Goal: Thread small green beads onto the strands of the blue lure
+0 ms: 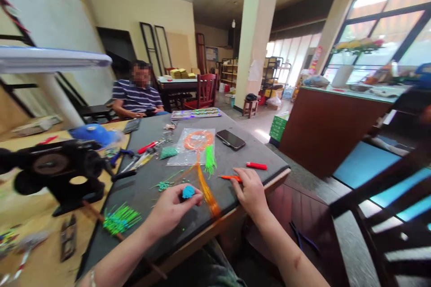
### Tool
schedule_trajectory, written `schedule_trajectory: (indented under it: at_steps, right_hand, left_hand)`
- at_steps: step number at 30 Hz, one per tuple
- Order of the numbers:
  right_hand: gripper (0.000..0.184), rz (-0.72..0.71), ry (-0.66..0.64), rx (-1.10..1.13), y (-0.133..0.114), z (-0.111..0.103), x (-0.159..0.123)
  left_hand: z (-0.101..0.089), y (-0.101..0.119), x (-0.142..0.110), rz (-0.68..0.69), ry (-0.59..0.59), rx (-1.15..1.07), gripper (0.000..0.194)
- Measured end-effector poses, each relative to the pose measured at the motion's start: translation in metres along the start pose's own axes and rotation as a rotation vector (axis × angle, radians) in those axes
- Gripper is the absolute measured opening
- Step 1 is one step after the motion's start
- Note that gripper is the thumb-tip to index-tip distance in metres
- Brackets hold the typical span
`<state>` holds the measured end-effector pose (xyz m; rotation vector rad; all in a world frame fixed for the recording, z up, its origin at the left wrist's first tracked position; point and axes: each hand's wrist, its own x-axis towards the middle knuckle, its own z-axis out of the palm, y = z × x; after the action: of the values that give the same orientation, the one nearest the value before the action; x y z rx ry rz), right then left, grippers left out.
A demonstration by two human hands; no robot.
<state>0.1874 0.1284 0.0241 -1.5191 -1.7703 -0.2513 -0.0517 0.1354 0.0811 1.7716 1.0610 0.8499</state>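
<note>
Along the near edge of the bench (134, 186): two bare hands, one camera wearer, forearms resting low over the edge.
Left hand (166, 210): grasping, thumb and fingers closed round the blue cluster.
Blue cluster (187, 192): one, small and knobbly, held above the bench, just left of the orange strands.
Right hand (251, 193): thumb and fingers at one end of the orange tool, in contact with it; whether clenched on it, cannot tell.
Orange tool (231, 178): one, slim, thin tip pointing left, at the bench's right side.
Orange strands (207, 190): one bundle, between the hands, running from the clear bag to the near edge.
Clear bag (178, 158): one, flat, with an orange coil (198, 141).
Green strips (210, 160): one bunch, bright, partly over the bag's right side.
Phone (230, 139): one, dark screen up, right of the bag.
Red lighter (256, 166): one, lying beyond the right hand.
Teal packet (169, 152): one, left of the bag.
Teal beads (164, 185): loose, beyond the left hand.
Green stems (121, 219): one tuft, blue-flecked, left of the left hand.
Black machine (54, 166): one, far left, on a wooden surface.
Snips (68, 237): one pair, below the machine.
Person (138, 98): one, seated past the far left corner, striped shirt.
</note>
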Motion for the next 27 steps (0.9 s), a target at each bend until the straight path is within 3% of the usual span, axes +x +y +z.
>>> schedule_trajectory:
  at_steps: [4, 6, 9, 10, 13, 17, 22, 24, 27]
  right_hand:
    - [0.028, 0.314, 0.224, -0.154, 0.05, -0.02, -0.072]
    - [0.035, 0.426, 0.235, -0.242, 0.085, -0.03, -0.119]
    - [0.049, 0.567, 0.174, -0.394, 0.137, -0.037, -0.184]
    - [0.055, 0.634, 0.037, -0.565, 0.152, -0.037, -0.202]
    - [0.054, 0.659, -0.118, -0.632, 0.185, -0.028, -0.241]
    - [0.038, 0.593, -0.223, -0.622, 0.196, -0.014, -0.257]
    - [0.044, 0.544, -0.199, -0.629, 0.199, -0.008, -0.261]
    - [0.044, 0.624, -0.13, -0.577, 0.208, -0.015, -0.261]
    - [0.047, 0.882, 0.017, -0.45, 0.214, -0.036, -0.245]
  left_hand:
    - [-0.005, -0.002, -0.003, -0.026, -0.02, 0.031, 0.032]
    - [-0.005, 0.0, -0.003, -0.038, -0.014, 0.039, 0.033]
    - [-0.004, 0.005, -0.003, -0.046, -0.012, 0.028, 0.033]
    - [-0.004, 0.007, -0.003, -0.047, -0.01, 0.017, 0.032]
    - [-0.003, 0.008, -0.004, -0.053, 0.01, -0.031, 0.032]
    - [-0.004, 0.006, -0.004, -0.068, 0.043, -0.099, 0.031]
    - [-0.003, 0.004, -0.002, -0.034, 0.043, -0.153, 0.027]
    - [-0.002, 0.002, -0.001, -0.02, 0.024, -0.179, 0.026]
    - [0.0, -0.001, 0.002, -0.018, 0.023, -0.218, 0.025]
